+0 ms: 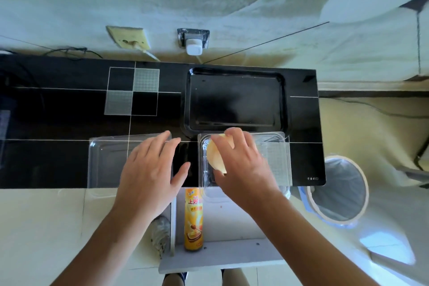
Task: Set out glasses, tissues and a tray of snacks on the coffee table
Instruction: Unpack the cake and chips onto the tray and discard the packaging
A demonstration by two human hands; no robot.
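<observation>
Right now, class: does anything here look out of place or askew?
Yes. The yellow snack can lies on its side on the low shelf, not the table. Both clear containers overhang the black table's near edge.

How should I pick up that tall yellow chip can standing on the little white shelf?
Wrap one hand around the middle of the chip can: it is a slim round tube standing upright, so its side fits a palm. Come from the right, over the bare white shelf; a panel stands close on its left. The right hand, nearest, holds a pale snack, so I would set that down first.
</observation>
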